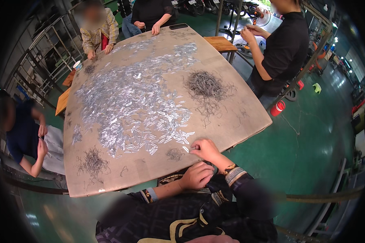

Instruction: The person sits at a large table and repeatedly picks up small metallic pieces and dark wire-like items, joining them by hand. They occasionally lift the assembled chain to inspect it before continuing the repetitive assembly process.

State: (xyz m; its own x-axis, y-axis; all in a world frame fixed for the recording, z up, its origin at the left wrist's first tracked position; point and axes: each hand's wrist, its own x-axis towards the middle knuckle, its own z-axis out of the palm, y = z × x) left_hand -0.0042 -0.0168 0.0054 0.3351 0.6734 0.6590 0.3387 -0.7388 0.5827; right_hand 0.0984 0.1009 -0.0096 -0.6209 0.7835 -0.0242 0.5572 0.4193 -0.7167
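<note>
My right hand (206, 149) rests at the table's near edge, its fingers curled together with the tips down at the tabletop. Right beside those fingertips lies a small shiny metal strip (185, 149); whatever the fingers hold is too small to name. My left hand (197, 175) is closed in front of my body, just off the table edge, and anything inside it is hidden. A wide spread of small silvery metal strips (134, 101) covers the middle of the brown tabletop (162, 170). Near my hands sits a little heap of thin dark scraps (175, 154).
Larger piles of dark thin scraps lie at the right (207, 85) and near left (93, 162). A paper cup (78, 65) and a dark phone (178, 26) are at the edges. Several people stand or sit around the table. A red container (278, 108) is on the green floor.
</note>
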